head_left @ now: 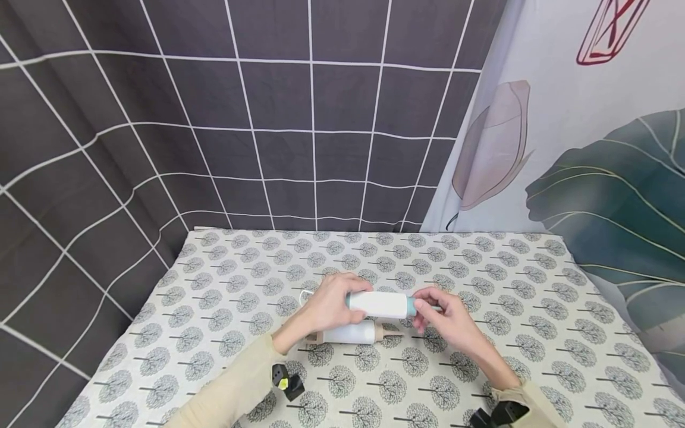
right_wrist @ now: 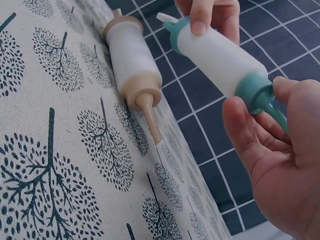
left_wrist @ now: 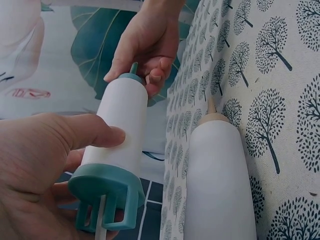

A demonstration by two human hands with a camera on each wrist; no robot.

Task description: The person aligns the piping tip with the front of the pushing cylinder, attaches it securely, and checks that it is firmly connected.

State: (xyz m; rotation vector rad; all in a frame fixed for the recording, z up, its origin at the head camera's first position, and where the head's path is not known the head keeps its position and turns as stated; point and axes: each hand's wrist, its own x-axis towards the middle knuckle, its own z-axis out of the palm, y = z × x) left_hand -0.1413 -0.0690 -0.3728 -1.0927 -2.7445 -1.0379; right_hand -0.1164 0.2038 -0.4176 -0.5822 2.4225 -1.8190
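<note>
A white roller with teal end caps [head_left: 381,304] [left_wrist: 120,125] [right_wrist: 215,52] is held level above the table between both hands. My left hand [head_left: 332,306] [left_wrist: 35,165] grips its left end, thumb along the white barrel. My right hand [head_left: 436,315] [right_wrist: 275,145] pinches the teal cap and thin teal stem at its right end. A second white roller with beige end caps [head_left: 350,334] [left_wrist: 220,180] [right_wrist: 131,57] lies on the tablecloth just below, touched by neither hand.
The table [head_left: 535,333] wears a cream cloth printed with small trees. A dark grid-pattern curtain [head_left: 267,119] hangs behind and to the left; a leaf-print curtain [head_left: 588,178] hangs on the right. Black wrist camera mounts [head_left: 286,380] sit on both sleeves.
</note>
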